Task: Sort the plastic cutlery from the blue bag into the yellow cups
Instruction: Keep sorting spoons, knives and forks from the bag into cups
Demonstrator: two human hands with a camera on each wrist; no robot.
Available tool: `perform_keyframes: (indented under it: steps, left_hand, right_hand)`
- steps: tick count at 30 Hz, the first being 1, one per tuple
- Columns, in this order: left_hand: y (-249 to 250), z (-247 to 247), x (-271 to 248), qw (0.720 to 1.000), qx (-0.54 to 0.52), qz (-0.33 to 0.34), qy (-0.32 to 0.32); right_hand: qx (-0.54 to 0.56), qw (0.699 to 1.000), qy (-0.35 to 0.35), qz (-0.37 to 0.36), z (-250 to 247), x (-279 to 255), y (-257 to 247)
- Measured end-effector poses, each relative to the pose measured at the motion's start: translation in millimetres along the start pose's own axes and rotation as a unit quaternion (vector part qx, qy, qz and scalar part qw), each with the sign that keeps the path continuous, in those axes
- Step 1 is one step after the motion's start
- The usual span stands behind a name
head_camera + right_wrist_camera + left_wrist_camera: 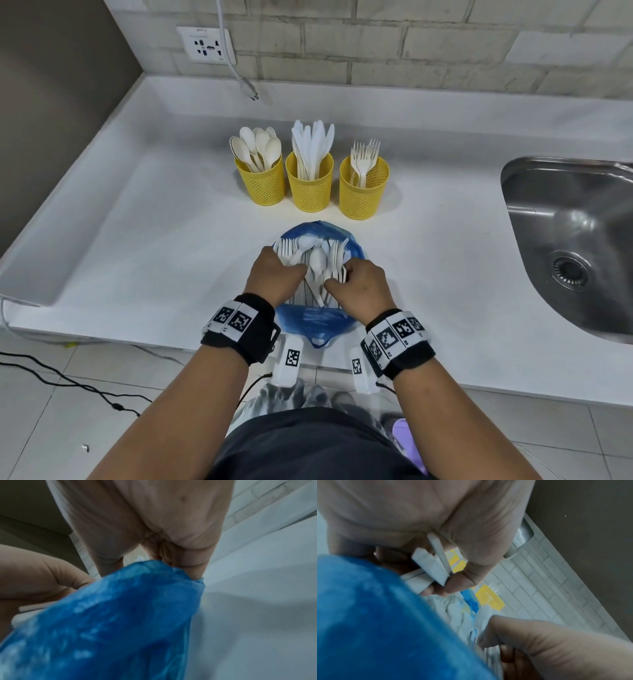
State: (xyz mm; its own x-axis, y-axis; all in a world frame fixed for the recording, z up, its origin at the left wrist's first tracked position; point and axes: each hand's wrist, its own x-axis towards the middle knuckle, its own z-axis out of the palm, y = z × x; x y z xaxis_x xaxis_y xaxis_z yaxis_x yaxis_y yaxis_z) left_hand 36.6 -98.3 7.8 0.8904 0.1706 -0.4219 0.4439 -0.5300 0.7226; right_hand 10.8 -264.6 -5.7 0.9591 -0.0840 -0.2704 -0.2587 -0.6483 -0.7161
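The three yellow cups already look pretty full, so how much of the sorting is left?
Done: the left cup holds spoons, the middle cup knives, the right cup forks. In hand: the left hand grips several white handles, and the right hand reaches into the pile on the blue bag. Left: that mixed pile of spoons and forks remains unsorted.

head view looks down at counter [137, 240], both wrist views close behind hands, sharing blue bag [318, 318]

Kitchen: white counter [154, 219] running along tiled wall [411, 44], steel sink [561, 240] sitting right, socket [205, 44] showing far left.
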Motion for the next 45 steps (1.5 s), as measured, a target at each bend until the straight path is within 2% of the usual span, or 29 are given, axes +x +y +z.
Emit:
perform_keyframes:
  steps: [5, 8, 15, 20, 24, 29, 33, 38, 42, 45]
  left_hand:
    - [3.3, -1.1, -0.3, 0.997, -0.069, -0.03, -0.026]
    - [1.8, 3.8, -1.5, 0.993, -0.106, -0.036, -0.04]
    - [0.5, 16.0, -9.8, 0.992, -0.089, 0.083, -0.017]
    - [3.6, 13.2, -15.1, 0.992, -0.058, 0.112, -0.012]
    - [1.4, 11.3, -15.5, 0.989, -0.088, 0.101, -0.057]
    - [1.7, 12.2, -14.8, 0.988, -0.075, 0.075, -0.11]
    - [4.6, 11.9, -20.6, 0.986, -0.024, 0.088, -0.137]
    - [7.5, 10.8, -26.5, 0.981, -0.004, 0.114, -0.156]
    - [6.7, 13.0, -27.0, 0.982, 0.014, 0.125, -0.144]
    - [4.8, 18.6, -26.3, 0.988, 0.016, 0.125, -0.087]
  right_hand:
    - [0.046, 0.999, -0.006, 0.007, -1.9, 4.0, 2.2]
    - [0.036, 0.999, -0.022, 0.008, -3.2, 4.1, 3.0]
    - [0.064, 0.997, -0.036, 0.004, -4.7, 2.9, 7.8]
    - [0.116, 0.992, -0.032, 0.027, -5.4, 1.7, 9.7]
    - [0.139, 0.99, -0.031, 0.023, -7.4, -0.5, 7.1]
    - [0.174, 0.984, -0.034, 0.017, -6.3, -2.6, 6.3]
    - [0.19, 0.981, -0.042, 0.024, -5.3, -2.2, 2.2]
    - [0.161, 0.985, -0.043, 0.031, -6.7, -3.5, -8.0]
    - [0.112, 0.993, -0.045, -0.02, -5.3, 0.0, -2.8]
    - [0.092, 0.993, -0.055, -0.041, -4.2, 1.0, -0.3]
